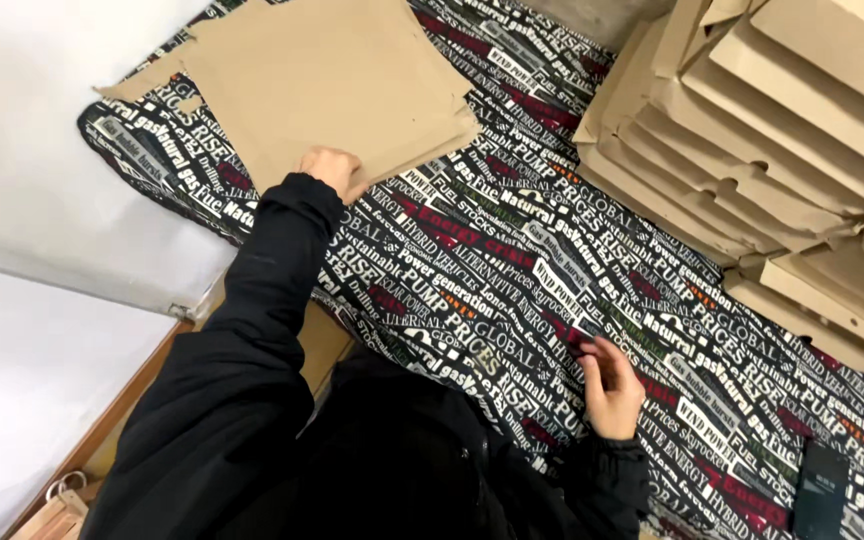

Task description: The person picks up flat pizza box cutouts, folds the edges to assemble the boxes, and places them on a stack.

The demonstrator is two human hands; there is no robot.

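the left hand [332,170] reaches far across the bench [512,270], its fingers on the near edge of a stack of flat brown cardboard sheets [332,70] at the far left; whether they grip it i cannot tell. the right hand [612,385] rests near, fingers loosely curled and empty, on the printed cloth, with folded cardboard boxes [772,130] piled at the far right.

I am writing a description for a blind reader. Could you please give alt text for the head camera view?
A person in a black jacket reaches their left hand to the edge of a stack of flat cardboard sheets on a table covered with a word-printed cloth. Their right hand rests on the cloth, open and empty. Folded cardboard boxes are piled beside it.
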